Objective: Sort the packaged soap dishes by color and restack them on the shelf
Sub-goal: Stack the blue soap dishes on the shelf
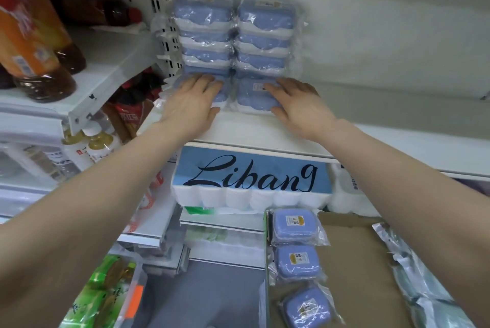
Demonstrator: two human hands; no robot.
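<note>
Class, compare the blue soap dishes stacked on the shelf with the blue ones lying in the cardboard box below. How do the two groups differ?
The shelf dishes are piled in two side-by-side columns; the box dishes lie singly in one row. The left hand and right hand rest on the shelf dishes; nothing touches the box dishes. The box dishes show their labelled lids. Both groups are blue and wrapped in clear plastic.

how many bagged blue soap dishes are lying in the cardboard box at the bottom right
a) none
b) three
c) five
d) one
b) three: the cardboard box holds three bagged blue soap dishes in a row along its left side, a top one, a middle one and a bottom one.
</note>
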